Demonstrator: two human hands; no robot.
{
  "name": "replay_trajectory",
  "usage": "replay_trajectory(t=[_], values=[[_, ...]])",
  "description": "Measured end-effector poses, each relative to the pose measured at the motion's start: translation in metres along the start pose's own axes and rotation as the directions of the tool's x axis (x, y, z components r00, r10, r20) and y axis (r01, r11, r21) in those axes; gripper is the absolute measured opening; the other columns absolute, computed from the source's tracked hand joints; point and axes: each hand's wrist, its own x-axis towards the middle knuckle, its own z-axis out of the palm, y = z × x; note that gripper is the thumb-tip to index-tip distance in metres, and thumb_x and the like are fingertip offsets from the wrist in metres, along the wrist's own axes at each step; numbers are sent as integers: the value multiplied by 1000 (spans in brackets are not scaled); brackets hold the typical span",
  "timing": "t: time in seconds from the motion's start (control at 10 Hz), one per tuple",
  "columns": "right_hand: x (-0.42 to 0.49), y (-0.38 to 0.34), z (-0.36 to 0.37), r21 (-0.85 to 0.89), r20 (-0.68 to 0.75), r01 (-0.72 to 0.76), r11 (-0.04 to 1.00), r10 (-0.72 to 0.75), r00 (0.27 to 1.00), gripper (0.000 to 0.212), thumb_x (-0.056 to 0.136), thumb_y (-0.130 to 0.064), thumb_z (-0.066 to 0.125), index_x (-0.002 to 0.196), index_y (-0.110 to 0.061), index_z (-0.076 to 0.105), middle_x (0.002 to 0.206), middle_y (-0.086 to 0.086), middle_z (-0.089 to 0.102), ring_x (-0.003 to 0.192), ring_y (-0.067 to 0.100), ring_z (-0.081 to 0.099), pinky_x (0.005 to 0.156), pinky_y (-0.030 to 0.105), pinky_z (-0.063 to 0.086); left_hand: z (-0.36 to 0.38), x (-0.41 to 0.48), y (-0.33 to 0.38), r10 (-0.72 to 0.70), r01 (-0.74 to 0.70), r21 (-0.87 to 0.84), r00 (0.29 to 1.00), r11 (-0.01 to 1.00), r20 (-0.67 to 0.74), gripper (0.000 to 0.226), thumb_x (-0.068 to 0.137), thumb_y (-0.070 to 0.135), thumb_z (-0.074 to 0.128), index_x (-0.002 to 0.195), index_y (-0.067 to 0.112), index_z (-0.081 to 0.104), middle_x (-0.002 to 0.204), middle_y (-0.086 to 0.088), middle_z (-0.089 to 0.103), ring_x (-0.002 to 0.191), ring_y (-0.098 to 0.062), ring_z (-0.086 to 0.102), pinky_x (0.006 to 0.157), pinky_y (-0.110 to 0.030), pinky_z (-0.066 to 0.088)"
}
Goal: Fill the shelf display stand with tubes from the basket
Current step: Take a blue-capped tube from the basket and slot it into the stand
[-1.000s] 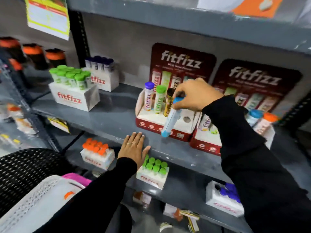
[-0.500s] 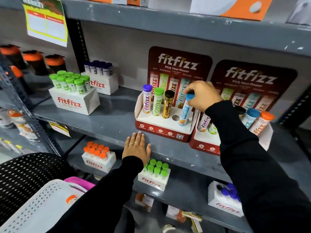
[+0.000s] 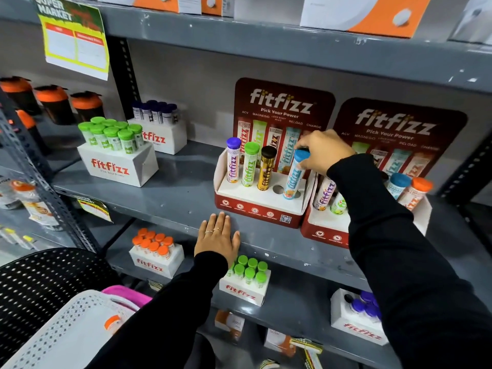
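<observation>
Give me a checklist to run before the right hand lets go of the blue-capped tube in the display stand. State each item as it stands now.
1. Blue-capped tube in a hole: ok, its base sits in the rightmost hole of the display stand.
2. Tube upright: not ok, it leans right, unlike the black-capped tube.
3. Fully seated: cannot tell, the hole's depth is hidden.
4. Right hand in control: ok, fingers on the blue cap.
5. Left hand clear of the stand: ok, flat on the shelf edge.
6. Stand full: not ok, one hole is empty beside the blue-capped tube.
</observation>
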Motion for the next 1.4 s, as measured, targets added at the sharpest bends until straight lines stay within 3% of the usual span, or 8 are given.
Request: replay_trajectory(t=[0.2, 0.4, 0.6, 0.8, 0.9, 1.1, 1.2, 1.4], values=[[0, -6, 10, -60, -30, -37, 997, 35, 999, 34, 93, -16, 61, 126, -10, 61, 124, 18, 56, 117, 34, 52, 97, 42, 48, 0, 1, -1, -1, 1, 4, 1000, 1000, 14, 57, 99, 43, 14, 147, 12, 10, 157, -4, 9, 144, -21, 4, 118, -38, 1], [8, -7, 25, 51, -128, 19, 999, -12, 992, 43, 90, 6, 54, 127, -15, 62, 128, 20, 56, 116, 35, 55, 101, 43, 50, 1, 2, -1, 1, -1, 1, 1000, 1000, 18, 57, 99, 43, 14, 146, 12, 10, 157, -5, 9, 144, -21, 5, 118, -39, 1], [11, -2, 32, 142, -201, 64, 988, -34, 979, 47, 87, 11, 54, 126, -13, 62, 127, 18, 56, 119, 33, 52, 103, 39, 46, 2, 2, -2, -1, 1, -11, 1000, 1000, 6, 57, 98, 43, 15, 146, 13, 11, 157, -5, 10, 144, -22, 5, 117, -39, 2], [16, -4, 33, 168, -181, 62, 984, -31, 983, 44, 87, 9, 57, 124, -14, 64, 131, 15, 60, 122, 32, 53, 106, 42, 46, 2, 2, -1, -3, 3, -10, 1000, 1000, -2, 57, 98, 44, 14, 146, 13, 10, 157, -4, 10, 144, -22, 5, 117, -39, 2], [18, -6, 31, 176, -105, 31, 984, -13, 994, 42, 88, 6, 60, 125, -13, 63, 134, 15, 58, 123, 32, 52, 107, 41, 45, 2, 1, -1, 0, 0, -2, 1000, 1000, -2, 58, 98, 45, 14, 146, 14, 10, 157, -4, 10, 144, -22, 5, 117, -39, 2], [15, 1, 49, 254, -165, -85, 964, 129, 978, 34, 89, -2, 62, 122, -8, 57, 123, 22, 61, 108, 37, 60, 93, 38, 51, 1, 2, 2, 14, -14, 5, 1000, 1000, 7, 58, 98, 46, 12, 147, 14, 9, 157, -4, 9, 144, -22, 4, 118, -38, 2], [17, -5, 55, 261, -146, -86, 961, 127, 981, 30, 89, -7, 65, 117, -4, 57, 119, 23, 62, 104, 37, 62, 87, 37, 52, 4, -4, -4, -3, 3, 7, 1000, 1000, 24, 58, 98, 46, 13, 146, 14, 9, 157, -4, 10, 144, -22, 5, 118, -39, 3], [20, -8, 57, 280, -183, -108, 954, 163, 970, 25, 89, -10, 65, 112, -5, 59, 117, 23, 62, 103, 37, 61, 87, 38, 52, 2, 1, -5, 13, -12, -22, 1000, 1000, 18, 57, 98, 44, 15, 146, 13, 11, 157, -4, 11, 144, -22, 6, 118, -39, 3]])
